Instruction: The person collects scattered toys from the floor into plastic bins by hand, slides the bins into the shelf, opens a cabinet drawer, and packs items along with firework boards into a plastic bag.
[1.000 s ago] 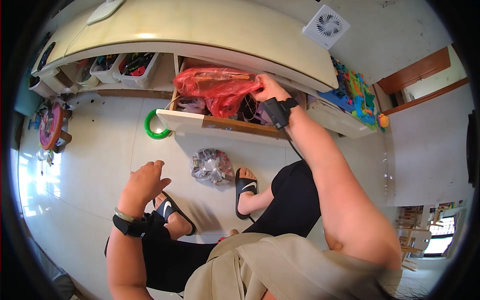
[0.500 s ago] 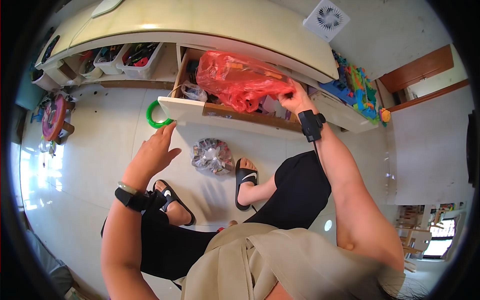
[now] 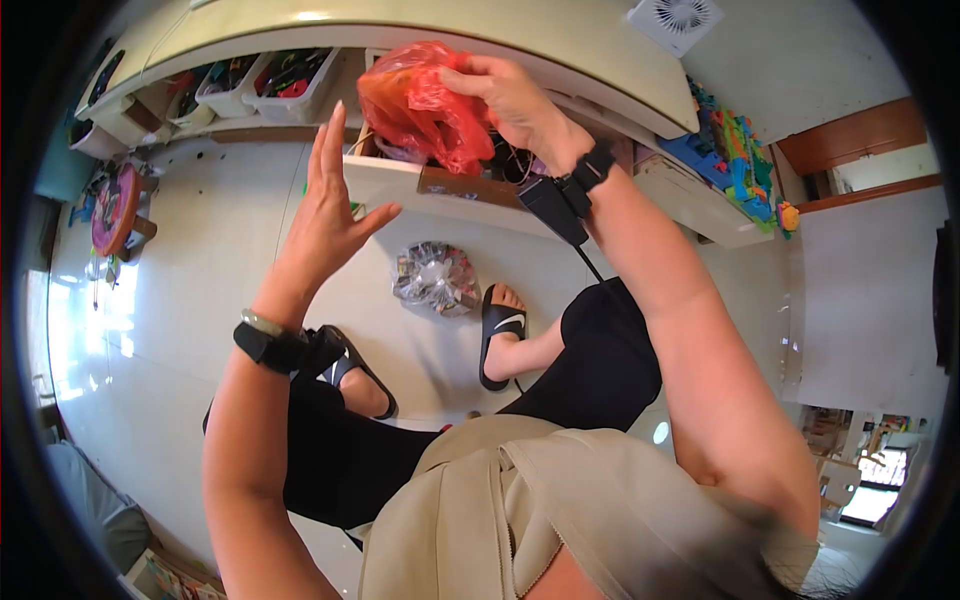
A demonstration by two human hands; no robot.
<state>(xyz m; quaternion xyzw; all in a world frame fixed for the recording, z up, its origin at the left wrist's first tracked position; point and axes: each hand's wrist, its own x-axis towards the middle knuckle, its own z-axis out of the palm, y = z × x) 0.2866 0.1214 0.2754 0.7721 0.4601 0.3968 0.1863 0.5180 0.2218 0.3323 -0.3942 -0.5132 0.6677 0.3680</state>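
Right hand [image 3: 530, 112] grips the red plastic bag [image 3: 392, 95] at twelve o'clock, over the pulled-out drawer [image 3: 465, 187]! Left hand [image 3: 325, 222] wide, empty. Drawer open, bag gathered up, its full clearance unclear; other items sit inside, a clear bag [image 3: 436, 278] on the floor [image 3: 200, 300].

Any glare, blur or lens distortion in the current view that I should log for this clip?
Head view: strong window glare on the floor at the left; fisheye bending of the long cabinet top, with black corners; dark hair smeared out of focus at bottom right; soft shadows on the floor below the clear bag; the red bag shows small shiny highlights.
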